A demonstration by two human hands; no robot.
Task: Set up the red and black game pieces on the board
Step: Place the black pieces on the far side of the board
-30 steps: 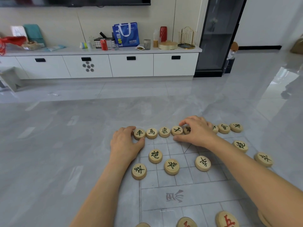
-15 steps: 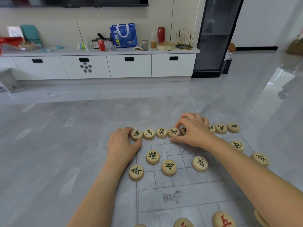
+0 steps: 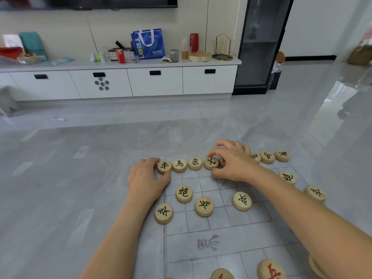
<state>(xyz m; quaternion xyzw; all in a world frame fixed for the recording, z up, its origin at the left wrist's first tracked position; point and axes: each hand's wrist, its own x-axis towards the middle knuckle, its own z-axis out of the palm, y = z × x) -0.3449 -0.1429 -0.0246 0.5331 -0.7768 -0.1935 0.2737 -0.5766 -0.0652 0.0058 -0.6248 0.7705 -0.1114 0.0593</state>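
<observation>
Left hand (image 3: 149,178) is at the far-left corner of the board (image 3: 221,244). Its grip is clamped on the corner piece (image 3: 164,166), forefinger over the far edge, thumb against the near edge. The piece lies flat on the corner point. The board is a printed grid sheet, flat on the grey floor (image 3: 60,198).

Back row runs rightward from that corner: second piece (image 3: 179,165), third piece (image 3: 195,163) and fourth piece (image 3: 211,163), close side by side, all with black lettering.

Right hand (image 3: 233,162) arches over the row's middle with fingers curled. Its grip pinches the fourth piece, forefinger tip on the far edge, thumb at the near edge. The fifth piece (image 3: 222,161) is half hidden under the palm. Three more black pieces (image 3: 267,157) sit in the row past the hand.

One row nearer are the left cannon piece (image 3: 184,193) and the right cannon piece (image 3: 288,177), well apart. Nearer still, four soldier pieces (image 3: 204,206) are spread across, the rightmost by the right arm.

Red pieces (image 3: 271,269) lie at the near edge, cut off by the frame.
</observation>
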